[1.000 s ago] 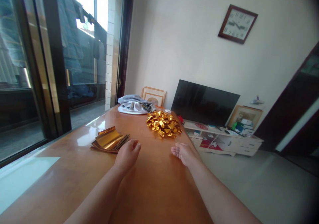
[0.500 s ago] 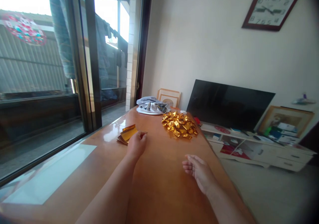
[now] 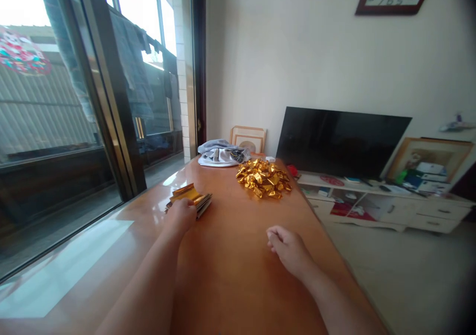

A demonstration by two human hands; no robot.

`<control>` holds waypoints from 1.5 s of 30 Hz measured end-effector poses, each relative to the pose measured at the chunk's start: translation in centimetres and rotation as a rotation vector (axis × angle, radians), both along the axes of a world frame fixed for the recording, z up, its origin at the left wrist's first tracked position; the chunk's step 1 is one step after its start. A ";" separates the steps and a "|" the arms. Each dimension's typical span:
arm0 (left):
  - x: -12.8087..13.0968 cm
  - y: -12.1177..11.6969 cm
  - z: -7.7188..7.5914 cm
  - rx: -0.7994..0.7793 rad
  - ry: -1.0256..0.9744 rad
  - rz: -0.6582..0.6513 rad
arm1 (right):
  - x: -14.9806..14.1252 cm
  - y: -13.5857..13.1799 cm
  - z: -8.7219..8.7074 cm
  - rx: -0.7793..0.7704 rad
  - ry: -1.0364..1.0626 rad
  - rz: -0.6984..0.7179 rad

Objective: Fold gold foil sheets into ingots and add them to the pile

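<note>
A small stack of gold foil paper sheets [image 3: 203,207] lies on the left half of the table, its upper sheets curled up. My left hand [image 3: 181,216] is on the near side of this stack, thumb and fingers closed on the foil paper; its fingertips are partly hidden. Over the bare wood on the right, my right hand [image 3: 288,248] is curled with the thumb against the fingers, and nothing shows in it. Beyond both hands sits a heap of folded gold foil pieces [image 3: 263,178].
The glossy wooden table [image 3: 230,275] runs away from me. Folded grey-white cloth [image 3: 219,157] lies at its far end, near framed pictures [image 3: 248,136]. A sliding glass door [image 3: 107,101] borders the left. A television [image 3: 342,141] on a low white cabinet [image 3: 397,216] stands to the right.
My left hand has moved left onto the foil stack and closed on it. My right hand's fingers have curled in more tightly. The view has shifted slightly, tilting down.
</note>
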State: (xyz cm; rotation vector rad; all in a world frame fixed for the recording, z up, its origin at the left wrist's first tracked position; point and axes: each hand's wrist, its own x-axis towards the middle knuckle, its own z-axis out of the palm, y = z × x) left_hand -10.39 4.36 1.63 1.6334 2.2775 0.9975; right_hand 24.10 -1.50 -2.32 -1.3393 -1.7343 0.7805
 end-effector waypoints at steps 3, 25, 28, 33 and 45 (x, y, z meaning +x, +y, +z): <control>-0.1 0.1 0.0 -0.105 0.162 0.009 | 0.0 -0.4 0.6 0.057 -0.048 0.021; -0.4 0.3 -0.4 -0.072 0.166 0.065 | 0.1 -0.9 0.7 0.083 -0.192 0.101; -0.4 0.2 -0.4 -0.060 0.138 0.074 | 0.0 -0.9 0.7 0.086 -0.195 0.097; -0.5 0.2 -0.2 -0.037 0.118 0.083 | 0.0 -0.8 0.8 0.093 -0.203 0.096; 0.3 -0.4 0.7 0.046 0.109 0.086 | 0.0 -1.3 1.6 0.103 -0.239 0.091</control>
